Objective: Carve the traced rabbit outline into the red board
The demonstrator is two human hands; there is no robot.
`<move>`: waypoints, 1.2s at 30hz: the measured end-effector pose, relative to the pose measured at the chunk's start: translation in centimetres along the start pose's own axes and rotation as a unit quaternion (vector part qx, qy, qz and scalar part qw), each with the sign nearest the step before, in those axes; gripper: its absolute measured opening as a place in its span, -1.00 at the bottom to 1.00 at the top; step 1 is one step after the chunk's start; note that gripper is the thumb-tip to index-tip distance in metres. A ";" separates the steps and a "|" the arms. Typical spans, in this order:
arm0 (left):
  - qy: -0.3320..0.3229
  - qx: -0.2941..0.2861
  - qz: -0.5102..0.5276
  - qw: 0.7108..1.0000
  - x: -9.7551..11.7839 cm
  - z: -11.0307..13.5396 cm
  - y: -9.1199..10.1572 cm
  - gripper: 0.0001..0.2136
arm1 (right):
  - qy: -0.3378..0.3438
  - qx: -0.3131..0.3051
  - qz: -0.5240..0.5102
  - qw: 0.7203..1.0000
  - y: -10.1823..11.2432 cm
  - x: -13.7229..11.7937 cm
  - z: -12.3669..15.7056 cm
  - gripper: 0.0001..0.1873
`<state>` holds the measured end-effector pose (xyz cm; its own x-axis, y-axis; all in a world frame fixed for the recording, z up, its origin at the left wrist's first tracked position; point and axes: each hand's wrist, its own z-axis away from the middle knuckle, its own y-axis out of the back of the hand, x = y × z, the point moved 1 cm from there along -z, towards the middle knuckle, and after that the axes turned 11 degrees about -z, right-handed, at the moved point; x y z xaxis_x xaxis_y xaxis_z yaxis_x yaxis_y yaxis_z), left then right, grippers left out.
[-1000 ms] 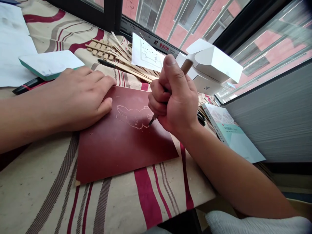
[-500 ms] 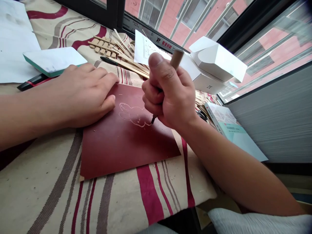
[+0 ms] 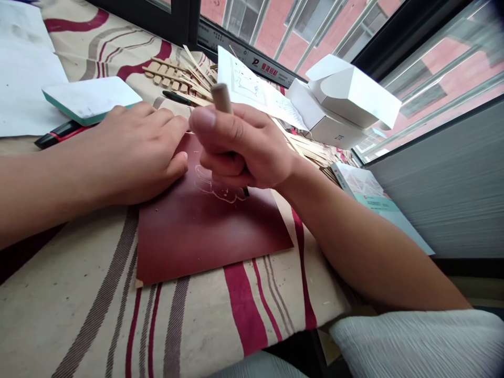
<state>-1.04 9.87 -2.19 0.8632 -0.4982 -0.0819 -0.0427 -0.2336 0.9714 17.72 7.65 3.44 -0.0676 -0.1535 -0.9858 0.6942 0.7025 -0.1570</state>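
The board (image 3: 212, 236) looks smooth and glossy, the cloth (image 3: 208, 315) matt.

And over swings the right hand (image 3: 244, 144), rolled leftward from its stance a second ago, its thumb now right beside the left hand (image 3: 134, 147) in this view! The tool (image 3: 221, 98), whose upper end leaned right at first, now tips left, and the fist covers more of the upper part of the drawing (image 3: 225, 193). Behind it, more of the printed sheet (image 3: 255, 89) and the strips (image 3: 311, 149) to its right has come into sight.
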 end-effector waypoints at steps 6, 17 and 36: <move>0.027 -0.031 -0.018 0.999 0.1 -0.3 0.2 -0.30 | 0.105 0.263 -0.047 0.958 0.6 1.3 -0.5 -0.41; 0.029 -0.029 -0.005 0.999 -0.1 -0.4 -0.2 -0.33 | 0.072 -0.031 -0.064 0.995 0.7 0.5 0.7 -0.53; 0.035 -0.035 -0.008 0.999 -0.1 -0.4 -0.5 -0.22 | 0.165 0.223 -0.093 0.956 0.4 1.6 0.9 -0.43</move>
<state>-0.92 10.36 -2.60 0.8964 -0.4349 -0.0851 0.0051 -0.1821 0.9833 18.56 7.04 1.90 -0.3910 0.0329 -0.9198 0.8796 0.3077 -0.3629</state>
